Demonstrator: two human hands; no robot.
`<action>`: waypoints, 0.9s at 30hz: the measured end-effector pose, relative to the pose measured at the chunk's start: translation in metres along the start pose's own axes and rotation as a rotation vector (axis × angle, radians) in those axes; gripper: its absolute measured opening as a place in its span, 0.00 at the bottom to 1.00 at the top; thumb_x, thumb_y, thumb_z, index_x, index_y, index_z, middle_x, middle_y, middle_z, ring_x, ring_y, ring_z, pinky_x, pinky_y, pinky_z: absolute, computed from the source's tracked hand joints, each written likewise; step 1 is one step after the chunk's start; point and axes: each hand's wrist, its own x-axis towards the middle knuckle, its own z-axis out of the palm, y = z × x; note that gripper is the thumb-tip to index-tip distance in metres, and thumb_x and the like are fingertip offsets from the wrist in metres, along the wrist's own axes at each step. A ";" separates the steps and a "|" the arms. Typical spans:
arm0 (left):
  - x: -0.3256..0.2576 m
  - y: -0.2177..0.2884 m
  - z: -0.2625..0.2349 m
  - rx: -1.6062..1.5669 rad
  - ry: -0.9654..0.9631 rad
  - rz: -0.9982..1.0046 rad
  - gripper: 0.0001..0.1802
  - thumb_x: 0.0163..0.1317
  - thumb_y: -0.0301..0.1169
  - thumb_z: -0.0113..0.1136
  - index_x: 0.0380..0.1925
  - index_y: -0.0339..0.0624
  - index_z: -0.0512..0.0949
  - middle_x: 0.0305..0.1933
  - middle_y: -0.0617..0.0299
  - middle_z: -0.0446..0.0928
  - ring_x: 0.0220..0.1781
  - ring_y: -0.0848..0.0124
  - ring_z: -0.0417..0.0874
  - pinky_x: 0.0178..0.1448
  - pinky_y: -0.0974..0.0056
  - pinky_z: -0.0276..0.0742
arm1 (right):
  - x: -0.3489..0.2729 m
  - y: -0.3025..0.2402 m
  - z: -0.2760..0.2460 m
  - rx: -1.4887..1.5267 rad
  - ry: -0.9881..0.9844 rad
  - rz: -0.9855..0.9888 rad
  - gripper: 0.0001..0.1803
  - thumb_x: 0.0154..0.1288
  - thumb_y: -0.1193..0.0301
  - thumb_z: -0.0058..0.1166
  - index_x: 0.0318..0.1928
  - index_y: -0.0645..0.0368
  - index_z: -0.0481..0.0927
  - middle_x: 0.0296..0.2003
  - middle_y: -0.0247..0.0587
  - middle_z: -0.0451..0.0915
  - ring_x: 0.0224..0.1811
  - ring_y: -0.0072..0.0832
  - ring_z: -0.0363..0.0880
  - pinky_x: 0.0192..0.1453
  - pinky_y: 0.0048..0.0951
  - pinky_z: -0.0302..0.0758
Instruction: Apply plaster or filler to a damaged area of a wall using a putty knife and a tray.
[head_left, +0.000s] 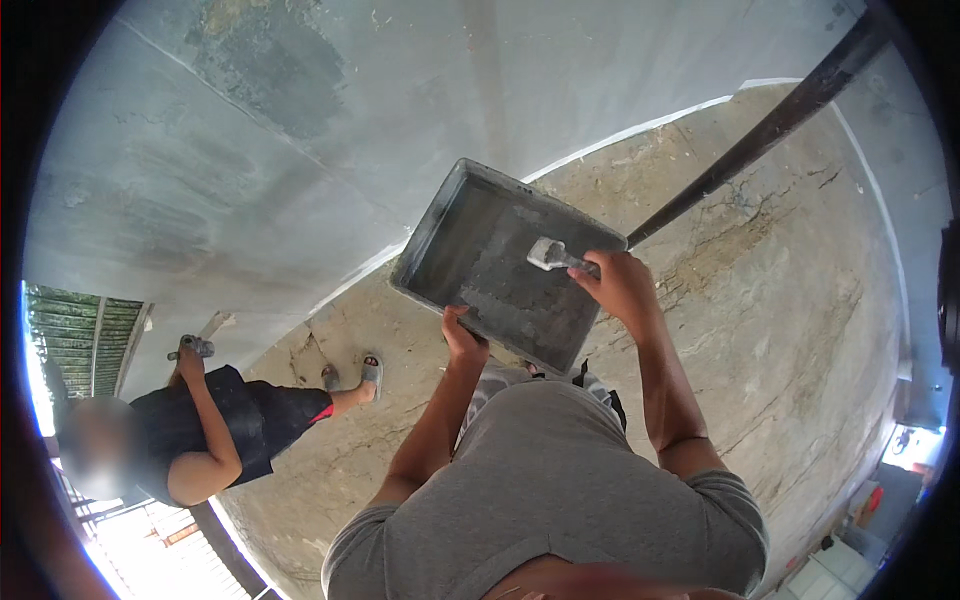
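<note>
A dark rectangular tray [500, 185] with raised sides is held tilted in front of my body, its inside smeared grey. My left hand [465, 338] grips the tray's near left edge, thumb over the rim and the other fingers hidden beneath. In my right hand [620, 288] is a short-handled tool with a flat pale head [546, 253], held over the right part of the tray. Its head is coated whitish grey; I cannot tell whether it is a brush or a scraper, or whether it touches the tray's bottom.
A grey wall [400, 90] with darker patches rises ahead. To the left, another person [200, 425] in dark clothes holds a greyish object [197, 346] near it. A dark pole [750, 140] slants at upper right. The bare floor [760, 330] is rough and cracked. Boxes [835, 565] stand lower right.
</note>
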 end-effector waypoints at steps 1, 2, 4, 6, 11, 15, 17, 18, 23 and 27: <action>0.000 -0.002 -0.003 -0.005 0.008 0.004 0.23 0.50 0.38 0.52 0.47 0.43 0.74 0.47 0.55 0.77 0.51 0.55 0.78 0.56 0.51 0.74 | 0.002 -0.001 -0.002 0.000 -0.008 -0.006 0.20 0.63 0.51 0.60 0.37 0.57 0.84 0.28 0.47 0.84 0.34 0.47 0.84 0.35 0.44 0.78; 0.002 -0.003 -0.005 -0.015 0.008 0.006 0.20 0.50 0.37 0.53 0.44 0.43 0.75 0.44 0.58 0.78 0.49 0.57 0.78 0.55 0.54 0.74 | 0.005 -0.002 -0.003 0.090 -0.018 0.001 0.22 0.66 0.50 0.57 0.35 0.58 0.84 0.25 0.46 0.83 0.30 0.44 0.84 0.33 0.41 0.77; 0.005 -0.004 -0.007 -0.032 0.014 0.021 0.17 0.50 0.36 0.54 0.41 0.44 0.76 0.42 0.60 0.79 0.47 0.59 0.79 0.55 0.57 0.73 | 0.014 -0.001 0.002 0.180 -0.036 -0.004 0.24 0.68 0.50 0.54 0.33 0.60 0.84 0.22 0.46 0.82 0.25 0.41 0.83 0.31 0.39 0.76; 0.000 -0.006 0.003 -0.037 0.040 0.020 0.17 0.51 0.37 0.54 0.40 0.44 0.76 0.41 0.60 0.79 0.47 0.59 0.79 0.55 0.58 0.73 | 0.022 0.004 0.016 0.566 -0.379 0.136 0.28 0.73 0.50 0.48 0.31 0.62 0.84 0.17 0.42 0.80 0.16 0.30 0.78 0.24 0.33 0.72; 0.011 -0.011 -0.013 -0.051 0.081 -0.018 0.21 0.51 0.39 0.53 0.44 0.42 0.76 0.42 0.56 0.79 0.46 0.56 0.80 0.54 0.53 0.75 | 0.033 0.003 0.051 0.618 -0.604 0.238 0.28 0.75 0.51 0.45 0.33 0.65 0.83 0.14 0.35 0.75 0.10 0.20 0.68 0.16 0.28 0.64; 0.018 -0.019 -0.032 -0.060 0.152 -0.057 0.20 0.51 0.40 0.54 0.42 0.43 0.76 0.41 0.56 0.80 0.45 0.57 0.81 0.54 0.54 0.76 | 0.033 0.016 0.059 0.606 -0.666 0.399 0.29 0.75 0.50 0.45 0.34 0.65 0.83 0.13 0.33 0.70 0.10 0.19 0.65 0.15 0.27 0.61; 0.026 -0.026 -0.043 -0.098 0.200 -0.022 0.19 0.51 0.38 0.56 0.43 0.42 0.75 0.41 0.56 0.79 0.45 0.58 0.80 0.52 0.54 0.77 | 0.035 0.017 0.043 0.522 -0.655 0.380 0.28 0.74 0.50 0.47 0.34 0.64 0.83 0.13 0.33 0.70 0.11 0.19 0.65 0.16 0.27 0.61; 0.029 -0.028 -0.046 -0.120 0.229 -0.010 0.19 0.51 0.37 0.57 0.43 0.42 0.75 0.40 0.57 0.78 0.45 0.58 0.80 0.50 0.55 0.77 | 0.035 0.021 0.040 0.501 -0.647 0.360 0.27 0.74 0.51 0.48 0.35 0.64 0.83 0.14 0.33 0.70 0.12 0.19 0.67 0.17 0.27 0.62; 0.041 -0.008 -0.044 -0.176 0.241 -0.110 0.17 0.49 0.35 0.59 0.40 0.42 0.74 0.39 0.56 0.78 0.43 0.59 0.80 0.48 0.57 0.78 | 0.047 -0.002 0.040 0.436 -0.266 0.097 0.19 0.69 0.57 0.58 0.37 0.63 0.82 0.17 0.36 0.73 0.20 0.23 0.74 0.25 0.30 0.68; 0.059 0.013 -0.052 -0.072 0.197 -0.100 0.19 0.52 0.38 0.53 0.42 0.41 0.78 0.42 0.57 0.81 0.47 0.60 0.81 0.55 0.58 0.75 | 0.070 -0.046 0.060 0.318 0.004 -0.214 0.17 0.61 0.61 0.66 0.44 0.59 0.82 0.32 0.44 0.82 0.35 0.38 0.83 0.37 0.37 0.76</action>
